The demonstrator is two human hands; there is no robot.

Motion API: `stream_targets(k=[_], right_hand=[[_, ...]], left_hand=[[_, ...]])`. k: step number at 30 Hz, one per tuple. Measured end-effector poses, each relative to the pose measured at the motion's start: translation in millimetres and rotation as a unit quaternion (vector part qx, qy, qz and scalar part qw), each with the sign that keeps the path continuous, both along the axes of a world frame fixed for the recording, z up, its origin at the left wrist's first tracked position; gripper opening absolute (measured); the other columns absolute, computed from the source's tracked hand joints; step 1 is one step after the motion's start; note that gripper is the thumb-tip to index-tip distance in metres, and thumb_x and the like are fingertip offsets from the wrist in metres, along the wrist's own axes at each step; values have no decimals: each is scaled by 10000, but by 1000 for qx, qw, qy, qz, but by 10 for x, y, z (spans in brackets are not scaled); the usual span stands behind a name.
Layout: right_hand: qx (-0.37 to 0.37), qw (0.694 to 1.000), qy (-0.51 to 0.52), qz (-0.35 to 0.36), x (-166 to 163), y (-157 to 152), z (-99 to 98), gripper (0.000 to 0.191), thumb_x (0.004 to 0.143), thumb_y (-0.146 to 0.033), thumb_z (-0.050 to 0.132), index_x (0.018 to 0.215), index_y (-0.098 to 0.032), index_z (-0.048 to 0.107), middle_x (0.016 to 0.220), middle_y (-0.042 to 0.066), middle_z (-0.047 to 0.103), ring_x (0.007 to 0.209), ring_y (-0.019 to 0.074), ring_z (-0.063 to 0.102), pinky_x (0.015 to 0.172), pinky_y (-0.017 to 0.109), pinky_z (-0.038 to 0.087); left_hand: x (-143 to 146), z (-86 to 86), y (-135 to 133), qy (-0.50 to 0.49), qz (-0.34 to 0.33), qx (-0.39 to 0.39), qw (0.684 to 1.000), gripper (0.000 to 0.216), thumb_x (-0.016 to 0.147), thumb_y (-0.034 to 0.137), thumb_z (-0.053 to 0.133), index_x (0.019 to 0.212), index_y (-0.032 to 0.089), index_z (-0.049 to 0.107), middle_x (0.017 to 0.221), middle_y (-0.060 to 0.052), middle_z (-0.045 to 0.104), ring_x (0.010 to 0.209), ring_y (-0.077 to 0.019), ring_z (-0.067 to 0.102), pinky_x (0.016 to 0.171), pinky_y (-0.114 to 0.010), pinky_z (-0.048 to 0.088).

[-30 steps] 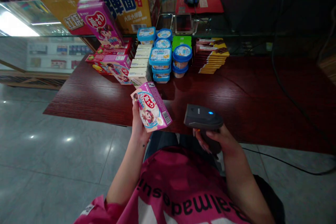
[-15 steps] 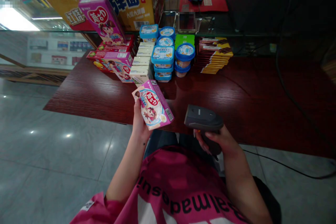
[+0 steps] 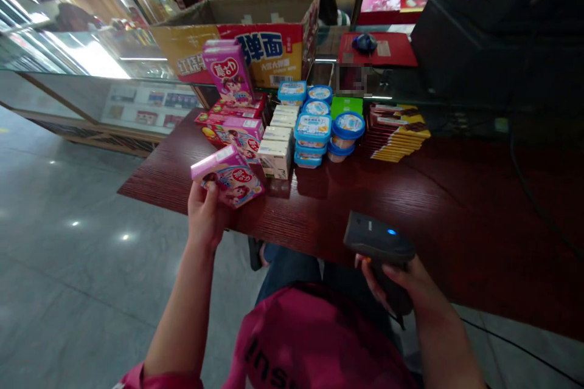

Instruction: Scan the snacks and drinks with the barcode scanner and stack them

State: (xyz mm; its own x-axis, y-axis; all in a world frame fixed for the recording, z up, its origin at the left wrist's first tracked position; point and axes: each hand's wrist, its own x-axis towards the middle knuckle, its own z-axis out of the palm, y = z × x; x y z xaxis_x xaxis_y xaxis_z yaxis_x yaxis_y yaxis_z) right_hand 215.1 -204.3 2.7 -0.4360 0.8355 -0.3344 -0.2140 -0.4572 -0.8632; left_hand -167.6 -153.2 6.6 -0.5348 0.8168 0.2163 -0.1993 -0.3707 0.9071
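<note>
Far fingers of the left hand (image 3: 205, 214) are hidden behind the flat cardboard box (image 3: 232, 179) it grips, left of the rounded plastic tubs (image 3: 312, 129); whether the box touches the wood-grained table (image 3: 479, 225) is unclear. Nearer than the tubs, the right hand (image 3: 417, 281) grasps a scanner (image 3: 376, 238), covering part of its handle.

One barcode scanner (image 3: 378, 237), at least three pink boxes (image 3: 230, 175), five topmost blue-lidded tubs (image 3: 313, 127), one mouse (image 3: 364, 43), one large carton (image 3: 274, 51)
</note>
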Motion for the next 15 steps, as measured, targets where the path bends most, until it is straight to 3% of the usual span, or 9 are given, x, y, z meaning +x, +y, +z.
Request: stream_targets(k=[4,8,15], right_hand=[[-18,1000,-5,-24,-30,-25,38,459,755,-579,944,976,-198,816,655,40,728,443,118,593,405,195,489],[-10,999,-6,-35,-61,-29,67,437,760,-564,936,953,-194,806,630,40,717,421,119,567,378,195,461],[-30,997,-34,-68,-65,-35,52,449,742,-538,936,988,-180,822,644,49,711,424,141,581,371,226,483]], left_hand=[[-438,-108,287,67,-26,15,997,646,764,529,951,1301,375,626,1285,-14,719,1061,-174,740,940,-313,637],[-691,-143,481,174,-34,-2,984,598,802,529,916,1295,321,649,1229,-36,720,1048,-173,725,891,-261,628],[-879,-114,482,326,-95,-73,938,748,734,408,948,1387,293,604,1266,-74,722,1114,-249,728,949,-420,673]])
